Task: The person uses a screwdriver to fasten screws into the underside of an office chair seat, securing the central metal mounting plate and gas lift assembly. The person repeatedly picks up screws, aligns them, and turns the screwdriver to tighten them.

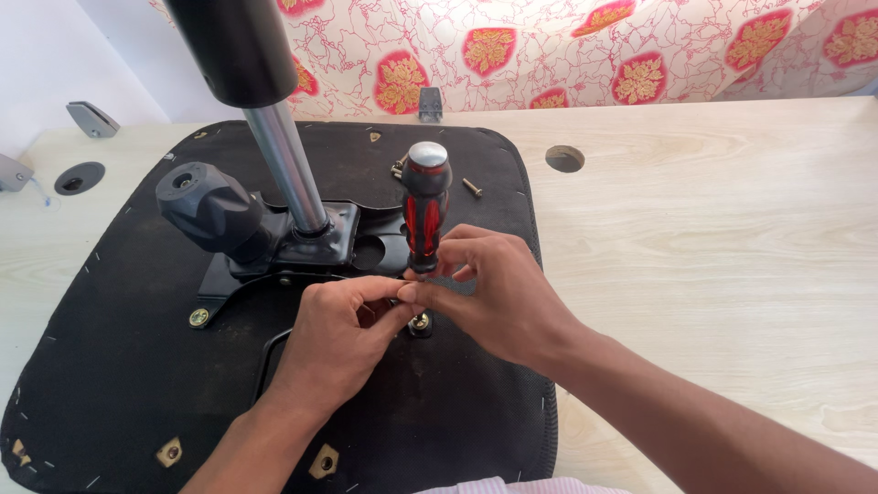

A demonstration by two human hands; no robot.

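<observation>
Left hand (334, 334): nearest the camera, fingers pinched narrow at the screwdriver's lower end, thumb touching the right fingertips.
Right hand (494, 293): closed around the screwdriver's lower shaft, steadying it.
Screwdriver (426, 206): red and black handle, upright, tip hidden behind the fingers, over a bolt (420, 324).
Seat (137, 366): black, upside down on the wooden table (713, 256).
Metal plate (343, 240): bolted to the seat, chrome column (285, 165) rising from it.
Loose screw (472, 187): on the seat beyond the handle.

bright even daylight, sharp, soft shadows
</observation>
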